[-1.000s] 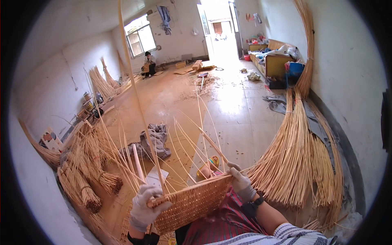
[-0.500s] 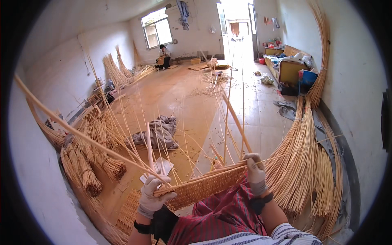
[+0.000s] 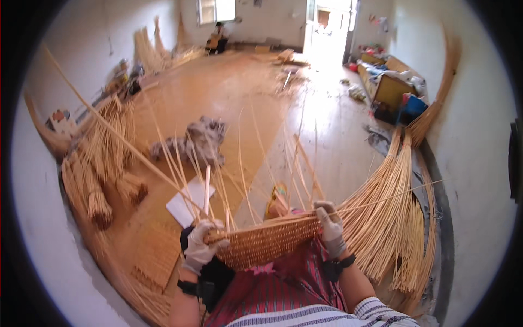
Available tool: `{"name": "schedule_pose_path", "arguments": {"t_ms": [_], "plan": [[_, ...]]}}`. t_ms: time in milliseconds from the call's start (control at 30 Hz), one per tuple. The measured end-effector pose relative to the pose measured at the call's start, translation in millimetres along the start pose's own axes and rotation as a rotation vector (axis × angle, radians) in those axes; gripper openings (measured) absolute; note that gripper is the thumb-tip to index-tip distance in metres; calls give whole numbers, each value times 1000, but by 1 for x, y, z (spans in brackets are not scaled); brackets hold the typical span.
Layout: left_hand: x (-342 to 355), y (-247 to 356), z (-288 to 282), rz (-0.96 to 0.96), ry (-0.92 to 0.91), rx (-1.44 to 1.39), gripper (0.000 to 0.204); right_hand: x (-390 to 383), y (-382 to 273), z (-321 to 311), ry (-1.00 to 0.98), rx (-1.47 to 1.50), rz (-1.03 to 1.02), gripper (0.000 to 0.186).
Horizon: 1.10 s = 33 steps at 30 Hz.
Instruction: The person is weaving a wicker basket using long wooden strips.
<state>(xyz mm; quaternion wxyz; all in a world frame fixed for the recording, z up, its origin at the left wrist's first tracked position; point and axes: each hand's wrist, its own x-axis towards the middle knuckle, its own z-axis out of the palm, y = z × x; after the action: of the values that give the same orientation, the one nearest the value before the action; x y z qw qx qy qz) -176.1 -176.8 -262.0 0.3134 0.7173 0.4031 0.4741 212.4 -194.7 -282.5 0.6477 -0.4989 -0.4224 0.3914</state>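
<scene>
- the woven panel [image 3: 272,245] is held up just above the person's lap, over the red striped cloth [image 3: 280,291], with a gloved hand at each end of it.
- the grip of the left hand [image 3: 200,248] is closed around the panel's left end, fingers curled at the upper corner; the grip of the right hand [image 3: 329,223] is clenched on the right end of the top edge.
- as far as can be judged, the work is partway along: a broad band below the top edge is woven tight from end to end, while many loose strands [image 3: 175,158] rise beyond that edge, spread apart and not worked in.
- a long rod [image 3: 111,128] slants from near the left hand toward the upper left, and a thin strand [image 3: 400,191] runs out to the right past the right hand — both look unfinished, with length to be worked in or trimmed.
- the panel is tan to golden brown, in close, even rows with small pale gaps; its face looks flat and fairly stiff, its top edge thicker, like a bundled rim. whether the lower edge is finished cannot be told.
- a flat woven piece [image 3: 158,261] lies on the floor at the lower left, beside the left forearm — seemingly separate, though its link to the panel is unclear.
- plenty of unwoven material shows: a big fan of stalks [image 3: 376,229] to the right, and tied bundles [image 3: 98,193] on the left.
</scene>
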Motion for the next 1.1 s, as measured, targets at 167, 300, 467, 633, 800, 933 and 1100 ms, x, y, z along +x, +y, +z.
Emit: {"name": "schedule_pose_path", "arguments": {"t_ms": [167,300,467,633,800,933,1100], "plan": [[13,18,6,66,13,348,46,-22,-11,-3,67,-25,8,46],[7,49,-3,-29,75,623,42,-54,22,6,97,-161,-242,56],[20,47,-14,82,-74,544,36,-58,12,16,139,12,-56,41],[57,54,-4,-238,-418,332,32,-38,24,10,89,177,162,26],[55,45,6,-136,-404,133,28,-34,23,24,61,558,314,27],[53,54,10,-269,-366,263,25,-48,6,45,-122,581,346,28],[54,54,12,-229,-323,386,25,-84,-71,64,-759,-318,-524,33]]}}
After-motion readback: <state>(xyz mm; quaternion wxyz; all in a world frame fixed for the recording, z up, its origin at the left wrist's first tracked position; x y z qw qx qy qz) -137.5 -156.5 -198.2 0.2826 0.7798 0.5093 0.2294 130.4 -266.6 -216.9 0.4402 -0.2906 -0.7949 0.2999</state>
